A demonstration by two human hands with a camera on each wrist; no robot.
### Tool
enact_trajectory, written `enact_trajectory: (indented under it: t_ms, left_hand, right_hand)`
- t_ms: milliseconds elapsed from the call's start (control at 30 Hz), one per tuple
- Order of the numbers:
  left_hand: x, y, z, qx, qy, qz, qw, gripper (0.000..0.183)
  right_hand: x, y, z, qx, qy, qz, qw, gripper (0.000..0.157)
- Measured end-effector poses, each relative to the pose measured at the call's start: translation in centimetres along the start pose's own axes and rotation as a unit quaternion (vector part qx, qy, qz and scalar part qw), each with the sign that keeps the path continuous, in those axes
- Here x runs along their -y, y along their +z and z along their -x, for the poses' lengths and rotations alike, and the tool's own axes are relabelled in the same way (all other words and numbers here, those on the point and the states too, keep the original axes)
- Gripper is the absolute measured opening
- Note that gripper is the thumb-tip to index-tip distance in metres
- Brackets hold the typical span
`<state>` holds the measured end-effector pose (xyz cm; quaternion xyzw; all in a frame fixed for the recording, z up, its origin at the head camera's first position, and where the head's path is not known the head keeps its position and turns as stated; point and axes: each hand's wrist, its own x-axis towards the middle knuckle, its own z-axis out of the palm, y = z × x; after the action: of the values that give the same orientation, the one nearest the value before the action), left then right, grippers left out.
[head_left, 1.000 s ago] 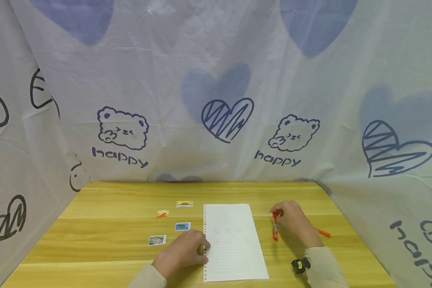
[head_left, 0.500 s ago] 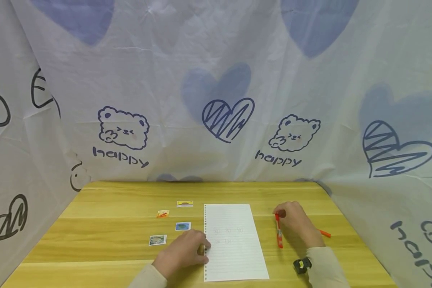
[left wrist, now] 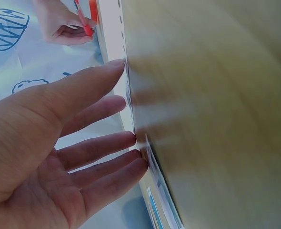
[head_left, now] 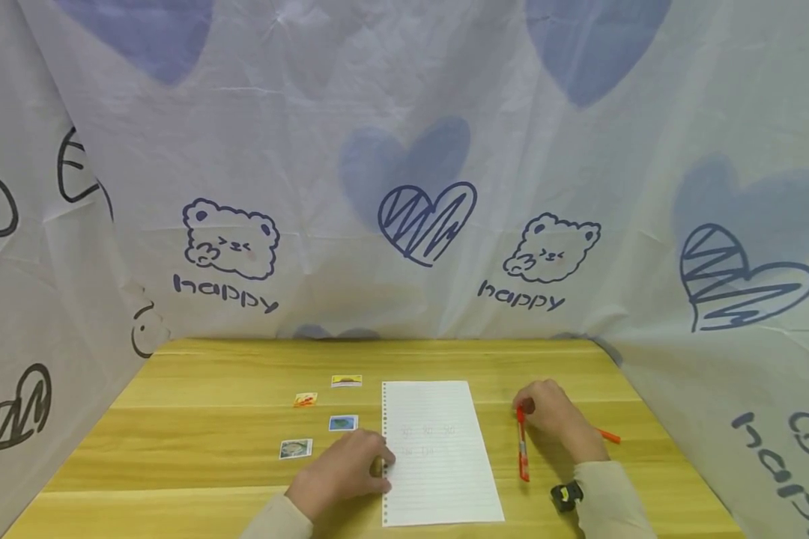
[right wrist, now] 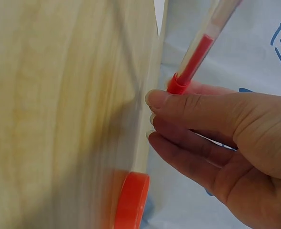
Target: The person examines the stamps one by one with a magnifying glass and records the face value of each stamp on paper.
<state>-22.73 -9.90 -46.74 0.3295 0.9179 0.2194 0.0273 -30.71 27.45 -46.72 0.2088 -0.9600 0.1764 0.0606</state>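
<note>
My right hand pinches a clear pen with red ends between thumb and fingers, to the right of the paper. In the right wrist view, the pen's red ink tube slants up and away from the fingertips, and the thumb lies against its red end. My left hand rests at the left edge of a lined sheet of paper, touching it near the punched holes. Its fingers are straight and spread in the left wrist view. Faint writing shows in two rows across the sheet.
Several small stamp-like pictures lie left of the paper, among them a blue one and a green one. An orange-red stick-like thing lies beyond the right wrist, partly hidden. A printed cloth hangs behind the wooden table.
The pen's free end has swung toward me, so more of its length shows in the head view. My right hand has shifted slightly right. The left hand and the paper stay put.
</note>
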Motion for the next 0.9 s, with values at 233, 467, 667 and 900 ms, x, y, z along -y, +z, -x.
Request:
enact_trajectory:
  t_ms: [233,467,667,900]
  left_hand:
    - [0.09,0.05,-0.10,0.002,0.002,0.002,1.0000,0.029]
    - [0.16,-0.01,-0.12,0.003,0.003,0.002,1.0000,0.026]
    - [0.11,-0.04,-0.12,0.002,0.002,0.001,1.0000,0.027]
    - [0.02,0.02,-0.10,0.003,-0.004,-0.003,1.0000,0.030]
  right_hand:
    - [0.15,-0.08,0.14,0.015,0.012,-0.008,1.000,0.023]
    - [-0.36,0.05,0.06,0.022,0.009,-0.032,0.999,0.022]
    - [-0.38,0.15,-0.08,0.022,0.010,-0.034,0.999,0.022]
    - [-0.15,0.32,-0.59,0.036,0.017,-0.017,0.999,0.027]
